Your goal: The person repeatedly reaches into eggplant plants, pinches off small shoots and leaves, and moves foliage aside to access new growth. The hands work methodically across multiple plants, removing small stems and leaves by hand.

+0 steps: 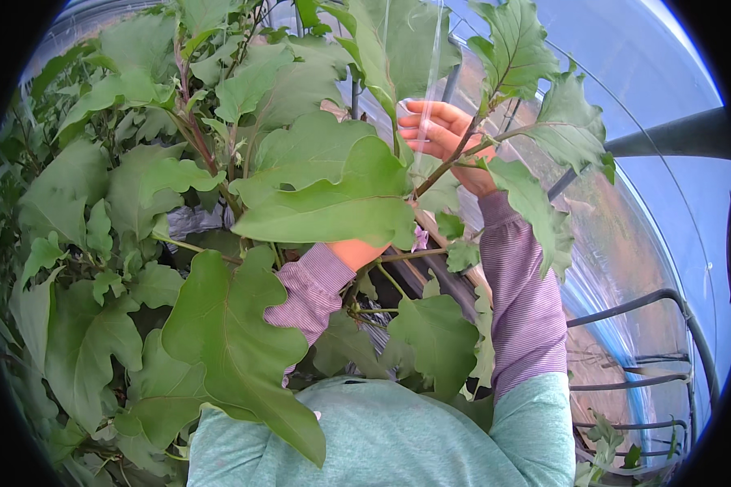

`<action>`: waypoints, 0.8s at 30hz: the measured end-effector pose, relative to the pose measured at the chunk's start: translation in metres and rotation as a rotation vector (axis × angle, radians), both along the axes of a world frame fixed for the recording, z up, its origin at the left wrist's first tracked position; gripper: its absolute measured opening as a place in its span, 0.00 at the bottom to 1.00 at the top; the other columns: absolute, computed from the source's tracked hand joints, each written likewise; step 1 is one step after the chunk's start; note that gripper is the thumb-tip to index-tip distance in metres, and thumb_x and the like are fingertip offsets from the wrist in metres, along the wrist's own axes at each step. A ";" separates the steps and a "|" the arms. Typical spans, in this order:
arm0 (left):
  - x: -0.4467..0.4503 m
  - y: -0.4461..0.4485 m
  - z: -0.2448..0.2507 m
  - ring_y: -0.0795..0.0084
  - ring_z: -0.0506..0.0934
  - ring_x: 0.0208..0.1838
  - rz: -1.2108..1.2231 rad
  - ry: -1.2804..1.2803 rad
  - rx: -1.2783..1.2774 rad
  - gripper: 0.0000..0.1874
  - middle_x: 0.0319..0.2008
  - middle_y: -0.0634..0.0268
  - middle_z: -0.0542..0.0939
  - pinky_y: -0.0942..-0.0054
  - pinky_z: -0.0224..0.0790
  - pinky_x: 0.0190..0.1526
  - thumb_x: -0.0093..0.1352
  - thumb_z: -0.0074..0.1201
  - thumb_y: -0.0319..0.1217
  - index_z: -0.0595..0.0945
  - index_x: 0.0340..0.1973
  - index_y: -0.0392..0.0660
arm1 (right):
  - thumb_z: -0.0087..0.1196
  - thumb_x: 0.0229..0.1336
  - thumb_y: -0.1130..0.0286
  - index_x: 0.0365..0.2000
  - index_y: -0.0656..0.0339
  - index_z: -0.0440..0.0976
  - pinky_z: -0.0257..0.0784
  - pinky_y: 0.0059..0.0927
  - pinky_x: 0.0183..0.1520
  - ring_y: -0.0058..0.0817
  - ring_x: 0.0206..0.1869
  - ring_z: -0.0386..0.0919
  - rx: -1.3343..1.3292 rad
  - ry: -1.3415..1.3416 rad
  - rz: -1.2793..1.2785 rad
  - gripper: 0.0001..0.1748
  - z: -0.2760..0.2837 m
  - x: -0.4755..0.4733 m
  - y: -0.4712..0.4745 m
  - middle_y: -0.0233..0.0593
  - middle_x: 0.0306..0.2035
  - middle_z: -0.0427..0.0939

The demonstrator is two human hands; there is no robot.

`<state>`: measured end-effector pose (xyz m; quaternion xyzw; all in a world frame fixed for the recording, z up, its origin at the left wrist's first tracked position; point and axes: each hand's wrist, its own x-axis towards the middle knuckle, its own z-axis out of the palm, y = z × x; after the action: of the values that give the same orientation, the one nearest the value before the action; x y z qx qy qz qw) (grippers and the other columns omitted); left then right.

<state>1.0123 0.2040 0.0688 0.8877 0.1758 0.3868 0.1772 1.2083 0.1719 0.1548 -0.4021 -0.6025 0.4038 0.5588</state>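
Note:
My right hand (444, 137) is raised behind an eggplant stem (448, 163), its fingers curled beside a hanging strip of clear twine (426, 91). Something small and whitish shows at the fingertips; whether they grip it or the twine is unclear. A broad green leaf (335, 207) covers most of my left hand (360, 252), leaving only the wrist area visible below it. What its fingers touch is hidden. A small purple flower (420, 238) hangs just right of that leaf.
Dense eggplant foliage (79, 195) fills the left side. Clear plastic film (609, 243) and grey metal tubes (664, 137) form a greenhouse wall on the right. A large leaf (237, 341) overlaps my left sleeve. More twine runs up among the stems.

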 end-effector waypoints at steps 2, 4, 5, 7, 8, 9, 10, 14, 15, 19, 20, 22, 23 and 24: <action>-0.006 0.006 -0.003 0.63 0.80 0.39 0.048 -0.059 0.001 0.14 0.36 0.62 0.83 0.66 0.72 0.41 0.67 0.57 0.38 0.82 0.43 0.42 | 0.54 0.63 0.67 0.60 0.67 0.63 0.72 0.28 0.55 0.26 0.52 0.74 -0.048 0.032 -0.023 0.28 0.001 -0.023 0.021 0.41 0.51 0.75; -0.016 0.014 -0.006 0.66 0.80 0.36 0.076 -0.041 -0.124 0.15 0.34 0.62 0.83 0.68 0.72 0.39 0.66 0.60 0.38 0.81 0.41 0.40 | 0.55 0.61 0.65 0.61 0.66 0.62 0.73 0.29 0.54 0.24 0.49 0.75 -0.078 0.009 0.036 0.31 0.006 -0.034 0.034 0.39 0.50 0.75; -0.019 0.019 -0.007 0.68 0.80 0.36 0.110 -0.049 -0.185 0.15 0.34 0.63 0.83 0.69 0.71 0.39 0.66 0.60 0.38 0.81 0.41 0.40 | 0.55 0.61 0.65 0.61 0.66 0.62 0.73 0.29 0.53 0.24 0.48 0.75 -0.119 0.032 0.037 0.31 0.005 -0.037 0.037 0.38 0.48 0.75; -0.024 0.028 -0.012 0.72 0.79 0.37 0.179 -0.062 -0.319 0.15 0.35 0.65 0.83 0.71 0.71 0.39 0.66 0.60 0.38 0.81 0.39 0.39 | 0.54 0.62 0.65 0.61 0.66 0.62 0.74 0.29 0.50 0.22 0.44 0.75 -0.139 0.117 0.100 0.30 0.005 -0.038 0.041 0.35 0.43 0.76; -0.023 0.034 -0.015 0.69 0.79 0.36 0.137 -0.230 -0.371 0.15 0.33 0.63 0.83 0.69 0.71 0.39 0.67 0.59 0.39 0.81 0.38 0.39 | 0.53 0.61 0.68 0.53 0.67 0.68 0.75 0.28 0.46 0.20 0.39 0.74 -0.006 0.179 0.066 0.22 0.003 -0.037 0.040 0.31 0.35 0.74; -0.020 0.042 -0.018 0.65 0.80 0.35 0.091 -0.385 -0.427 0.16 0.32 0.61 0.82 0.67 0.71 0.39 0.67 0.57 0.41 0.81 0.37 0.40 | 0.51 0.61 0.69 0.49 0.65 0.69 0.76 0.29 0.46 0.22 0.40 0.75 -0.020 0.260 0.087 0.17 0.003 -0.035 0.042 0.33 0.36 0.75; -0.016 0.049 -0.021 0.62 0.80 0.34 0.065 -0.499 -0.525 0.16 0.31 0.60 0.82 0.65 0.71 0.39 0.67 0.56 0.43 0.81 0.35 0.40 | 0.50 0.60 0.71 0.45 0.64 0.70 0.77 0.30 0.46 0.23 0.41 0.77 -0.054 0.343 0.126 0.13 0.001 -0.034 0.042 0.36 0.37 0.76; 0.006 0.080 -0.030 0.70 0.79 0.36 0.162 -0.358 -0.777 0.17 0.32 0.63 0.82 0.71 0.69 0.41 0.68 0.55 0.43 0.80 0.41 0.42 | 0.47 0.58 0.78 0.30 0.62 0.69 0.78 0.32 0.49 0.27 0.46 0.76 0.070 0.240 0.053 0.02 -0.001 -0.041 0.052 0.43 0.48 0.76; 0.014 0.084 -0.031 0.71 0.78 0.35 0.164 -0.325 -0.751 0.16 0.31 0.64 0.82 0.72 0.68 0.41 0.68 0.55 0.43 0.81 0.40 0.42 | 0.47 0.59 0.77 0.30 0.62 0.69 0.77 0.32 0.50 0.27 0.48 0.76 0.181 0.141 0.056 0.02 0.000 -0.044 0.054 0.44 0.50 0.76; 0.039 0.093 -0.028 0.77 0.77 0.32 0.005 -0.338 -0.909 0.15 0.29 0.68 0.81 0.75 0.67 0.39 0.67 0.56 0.42 0.81 0.40 0.43 | 0.58 0.57 0.74 0.47 0.67 0.72 0.78 0.26 0.44 0.27 0.49 0.75 0.087 -0.250 -0.326 0.17 0.013 -0.047 0.068 0.48 0.60 0.69; 0.045 0.094 -0.026 0.78 0.76 0.32 -0.048 -0.353 -0.973 0.15 0.30 0.70 0.81 0.76 0.67 0.38 0.68 0.56 0.41 0.81 0.40 0.42 | 0.65 0.52 0.69 0.53 0.72 0.67 0.76 0.28 0.48 0.30 0.49 0.77 0.104 -0.266 -0.467 0.30 0.014 -0.045 0.071 0.52 0.55 0.74; 0.052 0.094 -0.025 0.82 0.74 0.33 -0.093 -0.282 -0.970 0.13 0.32 0.73 0.80 0.79 0.66 0.38 0.70 0.54 0.38 0.80 0.44 0.44 | 0.68 0.49 0.66 0.58 0.71 0.62 0.77 0.28 0.43 0.27 0.46 0.77 0.046 -0.438 -0.748 0.39 0.013 -0.034 0.069 0.50 0.59 0.70; 0.054 0.094 -0.025 0.84 0.73 0.34 -0.123 -0.254 -0.965 0.12 0.33 0.75 0.79 0.80 0.66 0.37 0.71 0.53 0.36 0.80 0.45 0.45 | 0.69 0.48 0.65 0.60 0.70 0.60 0.77 0.27 0.40 0.26 0.45 0.76 0.027 -0.527 -0.885 0.43 0.013 -0.027 0.068 0.50 0.61 0.68; 0.055 0.092 -0.025 0.84 0.73 0.34 -0.169 -0.255 -0.956 0.14 0.34 0.75 0.80 0.80 0.66 0.37 0.72 0.52 0.38 0.80 0.49 0.45 | 0.72 0.42 0.66 0.60 0.70 0.59 0.76 0.29 0.41 0.28 0.44 0.77 0.144 -0.647 -1.052 0.47 0.006 -0.024 0.064 0.50 0.55 0.72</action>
<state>1.0669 0.2960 0.0442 0.6640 0.2379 0.3526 0.6150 1.1843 0.2356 0.1604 -0.7083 -0.4884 -0.1096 0.4977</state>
